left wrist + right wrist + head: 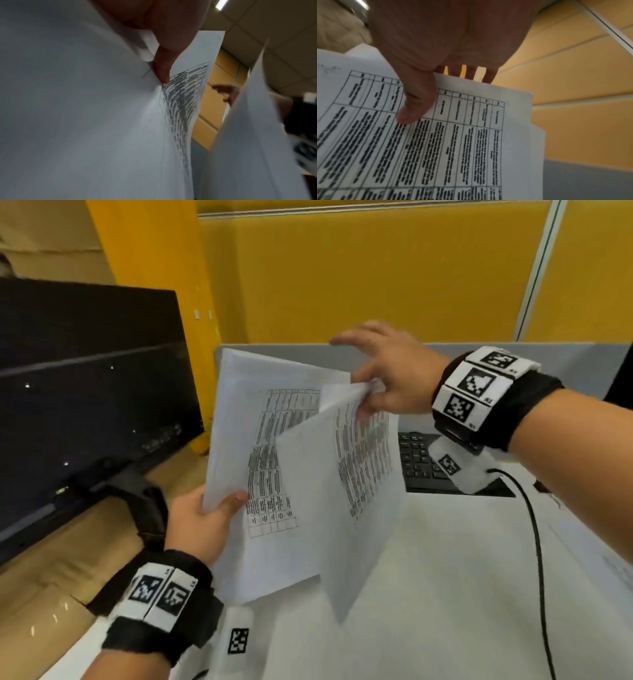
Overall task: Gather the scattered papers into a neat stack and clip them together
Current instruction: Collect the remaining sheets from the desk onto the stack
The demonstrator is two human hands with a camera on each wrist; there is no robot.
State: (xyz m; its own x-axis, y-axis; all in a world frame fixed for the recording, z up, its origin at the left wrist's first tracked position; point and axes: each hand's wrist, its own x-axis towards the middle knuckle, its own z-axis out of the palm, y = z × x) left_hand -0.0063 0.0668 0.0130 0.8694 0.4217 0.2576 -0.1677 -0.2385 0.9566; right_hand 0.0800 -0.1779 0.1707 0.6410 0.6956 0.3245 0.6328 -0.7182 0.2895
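Above white desk (pixel 445 577), both hands pinch thin printed sheets (pixel 270 460).

No legible text in any view

Sheets (pixel 270 460) in the left hand (pixel 195 525) and right hand (pixel 394 378) carry printed tables, but the cell print is blurred to dark dashes in the head view and both wrist views (pixel 436 142); wristbands (pixel 476 385) show black-and-white square fiducial codes with tiny corner marks too small to read; keyboard (pixel 418 460) key legends too small; dark monitor (pixel 85 392) has a faint smear of on-screen marks, unreadable
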